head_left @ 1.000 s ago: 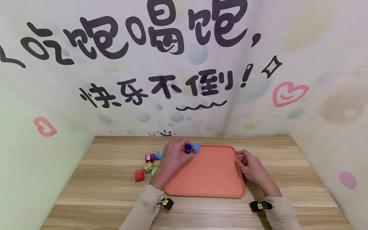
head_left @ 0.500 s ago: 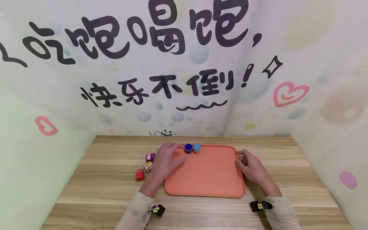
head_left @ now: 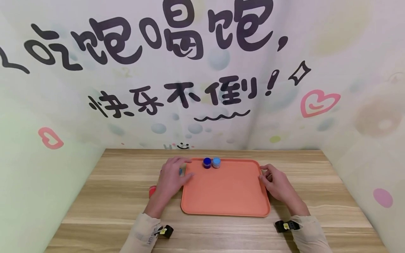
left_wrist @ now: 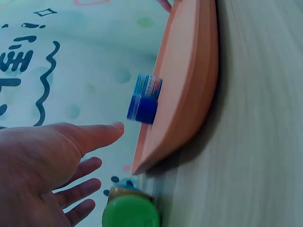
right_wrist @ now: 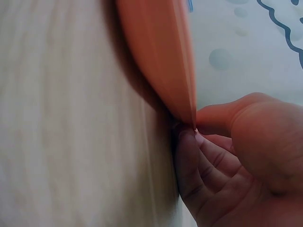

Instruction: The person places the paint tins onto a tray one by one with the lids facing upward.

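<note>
An orange tray (head_left: 227, 189) lies on the wooden table, with a dark blue jar (head_left: 207, 163) and a light blue jar (head_left: 216, 162) side by side at its far edge. My left hand (head_left: 171, 179) hovers at the tray's left side, thumb and fingers spread and nothing between them. In the left wrist view, a green-lidded jar (left_wrist: 131, 213) stands just beside those fingers. My right hand (head_left: 278, 184) pinches the tray's right rim, thumb on top and fingers beneath, as the right wrist view shows. Most of the loose jars left of the tray are hidden behind my left hand.
A red jar (head_left: 152, 190) peeks out left of my left wrist. Behind the table (head_left: 104, 196) rises a wall (head_left: 196, 137) with black lettering, and side panels flank it.
My left hand has drawn back leftward from the dark blue jar, out over the loose jars, covering most of them. The right hand stays at the tray's rim.
</note>
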Demonstrator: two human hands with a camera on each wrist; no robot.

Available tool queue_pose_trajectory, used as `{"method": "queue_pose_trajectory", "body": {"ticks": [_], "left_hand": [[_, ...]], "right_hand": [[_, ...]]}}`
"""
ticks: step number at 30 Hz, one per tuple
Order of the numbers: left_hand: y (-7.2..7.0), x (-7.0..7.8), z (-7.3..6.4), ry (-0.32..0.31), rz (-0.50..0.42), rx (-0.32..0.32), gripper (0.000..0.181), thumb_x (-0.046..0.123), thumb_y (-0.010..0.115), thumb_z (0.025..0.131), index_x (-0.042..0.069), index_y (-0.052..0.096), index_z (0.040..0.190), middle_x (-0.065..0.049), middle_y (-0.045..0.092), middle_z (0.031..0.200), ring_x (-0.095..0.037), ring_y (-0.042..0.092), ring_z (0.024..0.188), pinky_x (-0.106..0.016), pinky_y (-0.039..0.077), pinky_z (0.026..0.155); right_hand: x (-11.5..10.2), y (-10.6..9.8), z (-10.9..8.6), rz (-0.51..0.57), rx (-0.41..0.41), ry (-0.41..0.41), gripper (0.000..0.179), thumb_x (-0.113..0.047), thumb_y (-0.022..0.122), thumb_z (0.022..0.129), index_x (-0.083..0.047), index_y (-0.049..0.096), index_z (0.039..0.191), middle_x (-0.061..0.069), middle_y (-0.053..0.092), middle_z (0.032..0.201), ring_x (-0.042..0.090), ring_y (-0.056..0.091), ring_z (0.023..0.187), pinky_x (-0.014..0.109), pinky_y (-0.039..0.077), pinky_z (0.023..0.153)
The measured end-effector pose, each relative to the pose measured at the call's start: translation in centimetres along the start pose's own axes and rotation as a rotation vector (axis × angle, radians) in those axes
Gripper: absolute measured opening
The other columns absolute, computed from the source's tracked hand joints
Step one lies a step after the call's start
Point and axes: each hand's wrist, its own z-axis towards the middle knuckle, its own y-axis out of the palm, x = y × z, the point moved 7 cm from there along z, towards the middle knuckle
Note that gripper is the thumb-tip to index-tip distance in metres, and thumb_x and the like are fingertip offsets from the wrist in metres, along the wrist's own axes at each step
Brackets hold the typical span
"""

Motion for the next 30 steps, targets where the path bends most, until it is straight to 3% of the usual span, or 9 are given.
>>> {"method": "queue_pose_trajectory", "body": {"ticks": [7,16,25,30], "left_hand": [[-0.3,-1.7,-0.2,-0.059,-0.011,-0.030,0.041,0.031,0.086,0.080,0.021,0.072,0.117,-0.002,0.068,0.124,-0.028,0.058,0.122,-0.053,0.047,0.105],[-1.2,-2.7,-0.6,-0.069,0.012,-0.016,0.036,0.029,0.086,0.081,0.021,0.072,0.114,-0.004,0.068,0.123,-0.029,0.061,0.119,-0.052,0.050,0.100],[-1.9,-3.4,-0.4,-0.057,0.032,0.015,0.028,0.028,0.081,0.086,0.018,0.074,0.111,-0.006,0.070,0.117,-0.030,0.064,0.106,-0.052,0.051,0.094],[-1.8,-3.7,-0.3,-0.071,0.041,0.005,0.030,0.031,0.081,0.086,0.016,0.074,0.111,-0.007,0.070,0.119,-0.030,0.063,0.109,-0.053,0.051,0.095]], "right_hand": [[0.0,0.1,0.0,0.008,-0.010,0.010,0.036,-0.015,0.063,0.099,-0.004,0.055,0.133,0.007,0.064,0.090,0.015,0.060,0.072,0.024,0.053,0.060],[-0.1,0.0,-0.1,-0.009,0.000,0.007,0.036,-0.016,0.063,0.099,-0.004,0.055,0.132,0.007,0.065,0.091,0.015,0.061,0.073,0.024,0.053,0.061],[0.1,0.0,0.0,-0.011,0.005,0.003,0.036,-0.016,0.064,0.099,-0.004,0.056,0.132,0.006,0.065,0.091,0.014,0.061,0.073,0.024,0.053,0.061],[0.3,0.0,0.0,-0.012,0.010,0.002,0.036,-0.016,0.064,0.099,-0.004,0.056,0.132,0.006,0.064,0.091,0.014,0.061,0.073,0.024,0.053,0.060]]}}
